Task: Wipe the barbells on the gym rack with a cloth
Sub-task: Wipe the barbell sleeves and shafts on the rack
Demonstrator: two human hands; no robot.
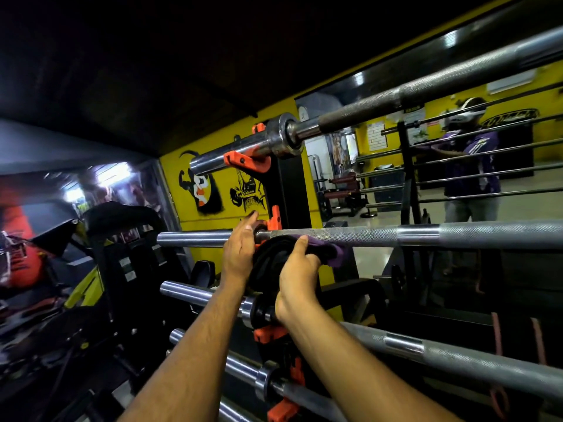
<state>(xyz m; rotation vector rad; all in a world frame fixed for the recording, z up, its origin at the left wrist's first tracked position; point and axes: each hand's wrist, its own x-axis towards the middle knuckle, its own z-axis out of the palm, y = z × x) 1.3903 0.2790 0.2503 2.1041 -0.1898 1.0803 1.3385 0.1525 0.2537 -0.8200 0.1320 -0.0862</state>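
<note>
Right hand [297,277] grips a dark cloth [280,254] under the middle barbell [396,236], left hand [240,248] open, fingers straight, beside its collar

Several steel barbells are lying level on the black rack [286,184], resting in orange hooks, running from centre frame off to the right. The middle barbell [396,236] is carrying a dark purple cloth [323,249], bunched against its underside near the collar, centre of frame.
</note>
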